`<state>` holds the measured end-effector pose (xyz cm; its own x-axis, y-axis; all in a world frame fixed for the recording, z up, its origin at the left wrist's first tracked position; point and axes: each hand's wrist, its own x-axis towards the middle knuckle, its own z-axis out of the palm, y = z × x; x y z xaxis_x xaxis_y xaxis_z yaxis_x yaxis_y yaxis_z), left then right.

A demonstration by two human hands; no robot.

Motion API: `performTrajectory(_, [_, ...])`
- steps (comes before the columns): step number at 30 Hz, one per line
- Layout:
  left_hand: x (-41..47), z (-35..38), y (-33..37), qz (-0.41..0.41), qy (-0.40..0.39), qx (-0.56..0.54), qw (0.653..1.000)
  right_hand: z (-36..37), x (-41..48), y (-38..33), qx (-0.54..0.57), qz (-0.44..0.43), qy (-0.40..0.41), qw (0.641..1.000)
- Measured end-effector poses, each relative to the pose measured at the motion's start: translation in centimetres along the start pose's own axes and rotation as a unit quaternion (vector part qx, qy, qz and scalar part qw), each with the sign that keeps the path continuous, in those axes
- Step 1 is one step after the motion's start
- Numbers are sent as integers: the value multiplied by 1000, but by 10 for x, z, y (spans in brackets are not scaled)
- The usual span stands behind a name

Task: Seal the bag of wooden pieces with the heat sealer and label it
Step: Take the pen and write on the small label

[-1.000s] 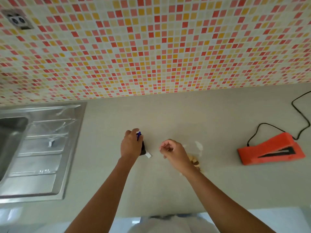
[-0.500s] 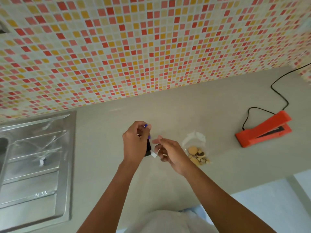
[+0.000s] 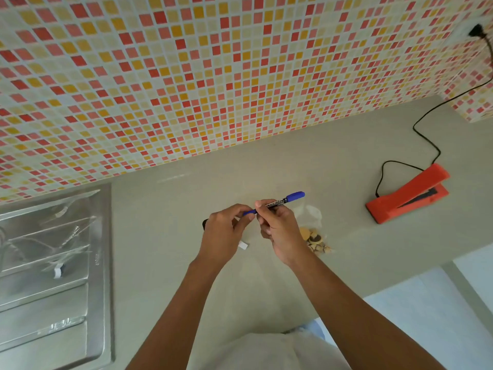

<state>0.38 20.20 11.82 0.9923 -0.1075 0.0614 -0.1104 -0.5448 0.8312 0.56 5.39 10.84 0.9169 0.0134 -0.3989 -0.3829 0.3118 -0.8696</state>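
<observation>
Both hands meet above the middle of the grey counter [image 3: 266,166]. My right hand [image 3: 277,225] grips the barrel of a blue marker [image 3: 288,198], whose blue end points right. My left hand [image 3: 224,233] pinches the marker's other blue end. A black object [image 3: 204,224] peeks out from behind my left hand, and a small white label strip [image 3: 243,245] lies just below it. The clear bag of wooden pieces [image 3: 314,240] lies on the counter right of my right wrist. The orange heat sealer [image 3: 408,194] sits further right with its lid raised.
A black cord [image 3: 426,140] runs from the sealer up to a wall socket [image 3: 476,30] at the top right. A steel sink drainboard [image 3: 53,263] fills the left side. The mosaic tiled wall stands behind. The counter's front edge drops off at the lower right.
The marker has come up into plain view, now held between both hands. My right hand moved from the label strip onto the marker barrel. The camera view shifted left and tilted.
</observation>
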Motion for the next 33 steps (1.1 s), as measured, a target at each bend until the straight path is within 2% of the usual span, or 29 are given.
performTrajectory(5, [5, 0, -3, 14, -71, 92, 993, -4, 4, 1, -28, 0, -7, 1000])
performTrajectory(8, [8, 2, -1, -4, -134, 92, 987, -5, 6, 3, -23, 11, 11, 1000])
performTrajectory(15, [27, 10, 5, -81, -219, 68, 970, 0, 18, 14, 76, 41, 102, 991])
performTrajectory(17, [30, 7, 5, -117, -238, 38, 964, -9, 27, 18, 126, 58, 163, 977])
performTrajectory(19, [28, 2, -1, -153, -225, 5, 962, -34, 39, 16, 169, 63, 235, 955])
performTrajectory(20, [26, 0, -6, -145, -202, 16, 968, -49, 42, 14, 157, 60, 253, 953])
performTrajectory(23, [30, 0, -27, -58, -150, 128, 979, -83, 43, 13, 78, 73, 245, 964])
performTrajectory(27, [53, 18, -45, 17, -167, 272, 947, -74, 42, 20, 32, 82, 197, 976])
performTrajectory(33, [89, 43, -61, -23, -255, 378, 890, -49, 36, 48, -35, 126, 170, 977])
